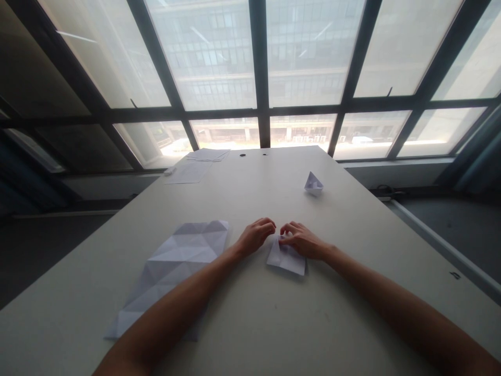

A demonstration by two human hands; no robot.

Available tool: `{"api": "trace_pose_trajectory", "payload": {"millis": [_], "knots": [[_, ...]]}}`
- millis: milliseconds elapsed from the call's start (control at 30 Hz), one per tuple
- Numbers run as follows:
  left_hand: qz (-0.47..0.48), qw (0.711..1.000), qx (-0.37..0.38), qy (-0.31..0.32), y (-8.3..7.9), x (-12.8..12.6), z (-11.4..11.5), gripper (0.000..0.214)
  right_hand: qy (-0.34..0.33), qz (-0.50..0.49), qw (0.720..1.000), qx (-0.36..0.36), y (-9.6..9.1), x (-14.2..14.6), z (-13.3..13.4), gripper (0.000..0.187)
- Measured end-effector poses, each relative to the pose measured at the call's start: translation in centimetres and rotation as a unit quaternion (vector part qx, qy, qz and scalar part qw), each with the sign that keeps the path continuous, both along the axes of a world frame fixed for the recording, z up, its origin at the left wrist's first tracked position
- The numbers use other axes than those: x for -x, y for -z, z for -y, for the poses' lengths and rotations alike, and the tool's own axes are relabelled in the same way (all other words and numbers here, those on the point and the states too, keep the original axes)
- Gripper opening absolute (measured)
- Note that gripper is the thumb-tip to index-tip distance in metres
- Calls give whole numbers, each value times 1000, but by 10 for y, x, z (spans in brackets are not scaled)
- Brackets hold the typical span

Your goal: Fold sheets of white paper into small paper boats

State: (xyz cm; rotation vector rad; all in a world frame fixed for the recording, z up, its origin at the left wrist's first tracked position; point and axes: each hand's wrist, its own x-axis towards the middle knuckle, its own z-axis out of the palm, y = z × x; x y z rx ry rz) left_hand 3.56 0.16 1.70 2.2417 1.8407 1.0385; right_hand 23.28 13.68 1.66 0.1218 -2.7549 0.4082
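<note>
A small folded piece of white paper (285, 258) lies on the pale table (250, 183) in front of me. My right hand (301, 240) presses its fingertips onto the paper's upper part. My left hand (255, 236) sits just left of the paper with curled fingers and holds nothing I can see. Left of that hand lies a large white sheet with many diagonal creases (183, 256), its lower part hidden under my left forearm. A small white paper boat (313, 184) stands farther off on the right.
Loose white sheets (207, 154) and another sheet (188, 172) lie at the table's far left. Two small black holes (242, 155) mark the far end. Large framed windows (260, 62) rise beyond it. Dark floor lies beyond both long table edges.
</note>
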Motion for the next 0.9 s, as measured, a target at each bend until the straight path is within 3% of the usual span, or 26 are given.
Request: {"api": "trace_pose_trajectory", "payload": {"millis": [100,333,400,567,667,900], "knots": [[2,1000,-2,2,1,0,0,20,-17,-6,1000,3,2,0,0,35],[17,999,22,-18,6,-2,0,9,0,-60,992,108,14,2,-8,26],[9,999,40,-30,6,-3,0,16,10,-72,987,143,15,2,-8,28],[-50,996,40,58,0,-9,3,18,89,-91,969,214,16,2,-7,28],[-77,994,32,66,-2,-11,5,23,119,-117,963,209,16,2,-6,20],[-110,991,54,48,-6,-11,7,34,83,-97,984,125,19,5,-7,10]]}}
